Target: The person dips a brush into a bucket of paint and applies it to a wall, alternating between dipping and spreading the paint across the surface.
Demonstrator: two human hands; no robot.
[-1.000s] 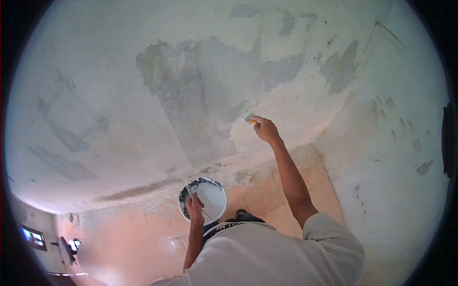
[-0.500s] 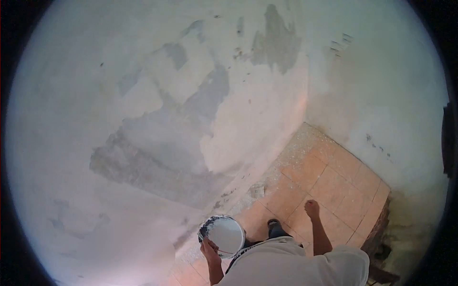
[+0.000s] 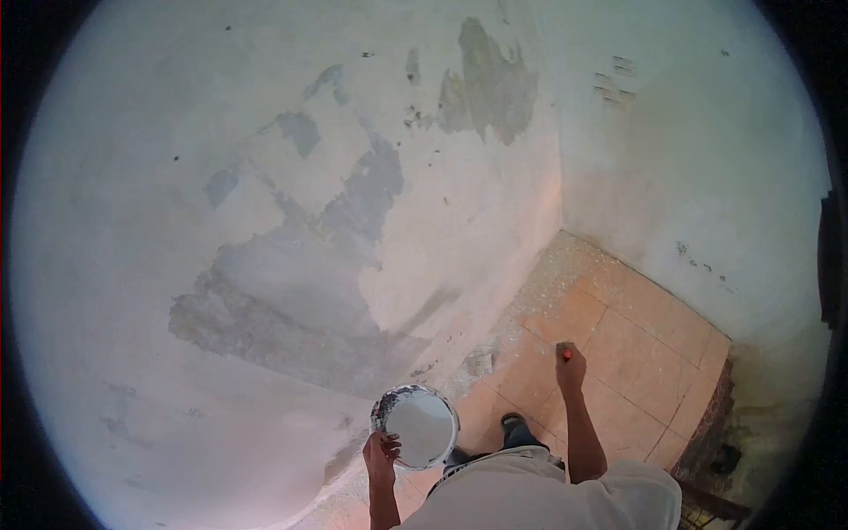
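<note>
L hand grips putty tub by rim; keep it level. R hand clenched on red-handled scraper, clear of wall. Imo load blade thin, feather edges of grey patch.

The person's left hand was held up close in front of the chest on a bare, upright forearm, its fingers hooked over at the top and its grip closed. The right arm stretched forward and away from the body, nearly straight and bare below the short pale sleeve. The right hand showed its back, fingers folded under into a tight grip, well apart from the left hand.
</note>
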